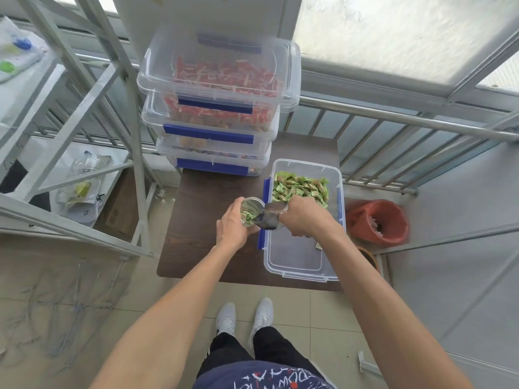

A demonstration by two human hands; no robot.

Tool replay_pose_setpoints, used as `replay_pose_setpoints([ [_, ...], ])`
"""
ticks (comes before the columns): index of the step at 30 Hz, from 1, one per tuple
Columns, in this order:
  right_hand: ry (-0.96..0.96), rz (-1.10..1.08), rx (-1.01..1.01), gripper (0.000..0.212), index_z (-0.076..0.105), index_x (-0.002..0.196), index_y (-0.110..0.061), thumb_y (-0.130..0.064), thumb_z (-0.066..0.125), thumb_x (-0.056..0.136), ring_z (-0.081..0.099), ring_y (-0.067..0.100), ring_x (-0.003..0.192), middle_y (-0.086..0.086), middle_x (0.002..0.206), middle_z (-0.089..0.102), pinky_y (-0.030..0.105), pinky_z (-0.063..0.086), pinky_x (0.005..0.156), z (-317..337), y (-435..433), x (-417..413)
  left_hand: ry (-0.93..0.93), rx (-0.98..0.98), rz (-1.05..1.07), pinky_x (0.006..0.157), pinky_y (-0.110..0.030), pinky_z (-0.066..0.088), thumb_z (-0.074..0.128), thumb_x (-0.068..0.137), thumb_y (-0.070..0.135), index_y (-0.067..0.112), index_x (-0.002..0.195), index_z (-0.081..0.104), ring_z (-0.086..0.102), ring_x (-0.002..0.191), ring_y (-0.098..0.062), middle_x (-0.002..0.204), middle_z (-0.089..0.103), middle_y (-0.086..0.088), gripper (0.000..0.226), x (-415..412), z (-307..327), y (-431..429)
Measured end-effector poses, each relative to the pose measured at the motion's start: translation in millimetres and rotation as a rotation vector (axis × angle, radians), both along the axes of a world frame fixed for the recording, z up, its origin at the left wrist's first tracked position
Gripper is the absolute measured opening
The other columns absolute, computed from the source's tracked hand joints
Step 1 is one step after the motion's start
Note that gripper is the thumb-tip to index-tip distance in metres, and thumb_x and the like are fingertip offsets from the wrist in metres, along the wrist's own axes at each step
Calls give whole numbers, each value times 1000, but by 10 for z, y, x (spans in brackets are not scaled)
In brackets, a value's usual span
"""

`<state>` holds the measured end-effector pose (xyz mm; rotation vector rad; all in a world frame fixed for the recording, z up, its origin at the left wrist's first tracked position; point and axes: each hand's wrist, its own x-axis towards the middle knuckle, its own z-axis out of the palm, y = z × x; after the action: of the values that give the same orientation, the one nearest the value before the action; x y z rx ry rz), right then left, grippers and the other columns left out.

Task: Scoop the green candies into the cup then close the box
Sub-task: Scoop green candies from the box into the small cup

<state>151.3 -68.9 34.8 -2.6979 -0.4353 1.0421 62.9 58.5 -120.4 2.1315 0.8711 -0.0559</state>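
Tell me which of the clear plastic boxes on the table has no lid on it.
The box with green candies, alone at the table's right side under the right hand. The three stacked boxes behind it are all lidded.

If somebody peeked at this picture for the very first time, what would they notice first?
Probably the two bare arms reaching to the middle of the small dark table, where the left hand holds a clear cup and the right hand tips a shiny scoop of green candies into it. Behind them rises a tall stack of clear boxes packed with red candies.
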Motion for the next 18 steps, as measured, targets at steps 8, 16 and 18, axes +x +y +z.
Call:
replay_pose_setpoints([
  [8,-94,-182,129,39,58,70,-5,-35,48,93,64,34,69,14,72,67,37,54,59,-149,-390,20,32,-61,66,106,-50,48,90,74,35,25,142,41,59,126,-28,137,61,-2,84,-23,-6,5],
  [16,-3,-414,24,45,68,96,3,-28,38,84,68,42,96,29,105,71,44,58,86,-646,-987,-134,21,-56,56,99,-41,49,89,73,32,18,140,39,58,122,-29,137,54,-8,85,18,6,-27],
  [18,35,-463,-7,39,68,108,3,-23,42,94,67,39,105,25,112,69,36,54,87,-688,-1090,-204,-7,-68,73,94,-38,48,89,74,30,17,140,41,57,121,-28,137,54,-8,83,23,16,-57],
])
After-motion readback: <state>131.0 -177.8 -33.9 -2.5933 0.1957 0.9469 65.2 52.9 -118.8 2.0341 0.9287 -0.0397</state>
